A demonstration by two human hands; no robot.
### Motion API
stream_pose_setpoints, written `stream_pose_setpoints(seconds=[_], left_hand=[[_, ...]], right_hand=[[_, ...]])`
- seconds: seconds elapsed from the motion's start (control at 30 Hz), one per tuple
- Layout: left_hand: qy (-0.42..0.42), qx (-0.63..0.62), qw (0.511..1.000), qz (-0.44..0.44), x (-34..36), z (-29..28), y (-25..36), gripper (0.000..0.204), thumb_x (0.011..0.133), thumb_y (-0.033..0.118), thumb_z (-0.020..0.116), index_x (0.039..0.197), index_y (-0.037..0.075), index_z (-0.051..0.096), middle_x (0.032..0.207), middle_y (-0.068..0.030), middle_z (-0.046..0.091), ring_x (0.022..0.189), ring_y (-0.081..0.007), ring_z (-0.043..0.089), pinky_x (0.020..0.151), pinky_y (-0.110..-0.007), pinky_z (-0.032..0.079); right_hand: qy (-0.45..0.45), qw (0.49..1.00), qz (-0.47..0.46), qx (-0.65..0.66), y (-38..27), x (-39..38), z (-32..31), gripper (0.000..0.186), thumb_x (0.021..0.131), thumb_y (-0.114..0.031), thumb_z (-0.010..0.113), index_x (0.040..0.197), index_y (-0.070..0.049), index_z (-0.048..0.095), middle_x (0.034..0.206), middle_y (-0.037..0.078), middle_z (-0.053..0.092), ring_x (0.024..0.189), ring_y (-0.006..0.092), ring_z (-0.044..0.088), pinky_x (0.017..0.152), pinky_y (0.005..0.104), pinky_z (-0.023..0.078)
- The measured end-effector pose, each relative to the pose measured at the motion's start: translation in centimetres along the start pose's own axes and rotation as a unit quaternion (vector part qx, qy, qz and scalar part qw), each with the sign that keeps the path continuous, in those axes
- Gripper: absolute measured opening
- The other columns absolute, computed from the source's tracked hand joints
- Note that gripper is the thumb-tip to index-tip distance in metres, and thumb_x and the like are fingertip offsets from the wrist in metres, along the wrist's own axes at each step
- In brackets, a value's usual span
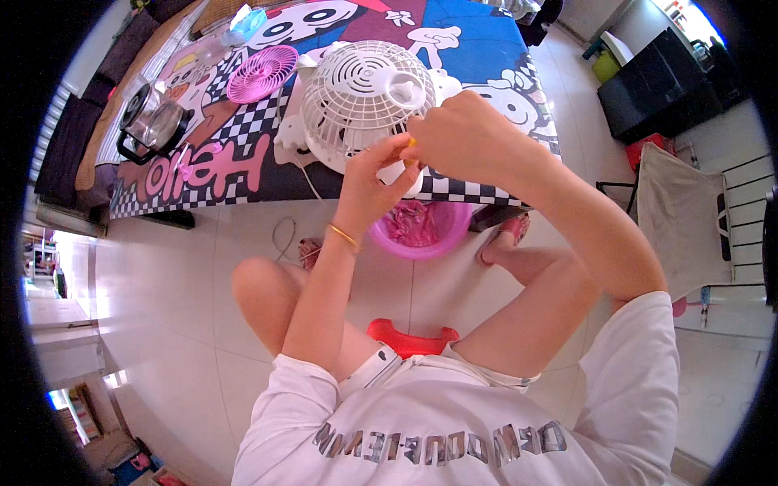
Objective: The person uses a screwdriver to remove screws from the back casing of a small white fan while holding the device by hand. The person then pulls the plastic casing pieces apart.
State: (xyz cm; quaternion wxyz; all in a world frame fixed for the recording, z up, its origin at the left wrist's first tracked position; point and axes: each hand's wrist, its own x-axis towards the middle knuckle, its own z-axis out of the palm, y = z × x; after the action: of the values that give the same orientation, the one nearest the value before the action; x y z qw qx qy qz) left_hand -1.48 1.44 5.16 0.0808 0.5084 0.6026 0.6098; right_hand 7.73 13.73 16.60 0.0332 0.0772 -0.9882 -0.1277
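You have two bare hands in view, one left hand (374, 174) and one right hand (466, 136), with one small yellow piece (412, 152) between them and one thin gold-coloured bangle (344, 235) on the left wrist. On the table under its colourful printed cover (490, 28), you count one white plastic fan with a domed slatted cage (356, 93) toward the near edge, one round pink openwork grille (263, 73), one clear jug with a black handle (154, 125) by the near left corner, and one light-blue packet (245, 26) near the far edge. Below the near edge sits one round pink plastic basin (458, 235); its bunched pink contents (412, 223) you cannot count.
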Motion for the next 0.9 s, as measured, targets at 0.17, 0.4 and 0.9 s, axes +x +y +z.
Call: stream_pose_setpoints(seconds=[0.17, 0.4, 0.9], left_hand=[[0.068, 0.141, 0.987, 0.030, 0.2, 0.6, 0.6, 0.026, 0.068, 0.004, 0.067, 0.091, 0.004, 0.055, 0.079, -0.0075, 0.060, 0.073, -0.0185, 0.060, 0.061, -0.028, 0.047], [0.103, 0.016, 0.994, -0.036, -0.4, 1.3, 0.8, 0.021, 0.066, 0.004, 0.070, 0.083, 0.003, 0.058, 0.077, -0.0072, 0.060, 0.069, -0.0181, 0.061, 0.062, -0.027, 0.048], [-0.051, 0.074, 0.991, -0.103, -0.3, -0.2, 1.6, 0.020, 0.077, 0.007, 0.065, 0.095, 0.001, 0.059, 0.082, -0.0143, 0.064, 0.073, -0.0225, 0.063, 0.064, -0.028, 0.048]], right_hand=[[0.037, 0.999, 0.026, 0.014, -1.9, 0.2, 0.1, 0.040, 0.084, -0.039, 0.050, 0.062, -0.008, 0.061, 0.051, 0.006, 0.056, 0.051, 0.0230, 0.060, 0.048, 0.0317, 0.046], [-0.021, 0.998, 0.059, -0.024, -2.2, 0.3, -1.0, 0.029, 0.078, -0.031, 0.056, 0.060, -0.009, 0.063, 0.059, 0.006, 0.062, 0.058, 0.0223, 0.064, 0.047, 0.0313, 0.047], [0.072, 0.996, -0.040, 0.036, -1.2, -0.6, -1.2, 0.020, 0.073, -0.011, 0.060, 0.090, -0.004, 0.052, 0.068, 0.007, 0.059, 0.068, 0.0222, 0.064, 0.056, 0.0307, 0.048]])
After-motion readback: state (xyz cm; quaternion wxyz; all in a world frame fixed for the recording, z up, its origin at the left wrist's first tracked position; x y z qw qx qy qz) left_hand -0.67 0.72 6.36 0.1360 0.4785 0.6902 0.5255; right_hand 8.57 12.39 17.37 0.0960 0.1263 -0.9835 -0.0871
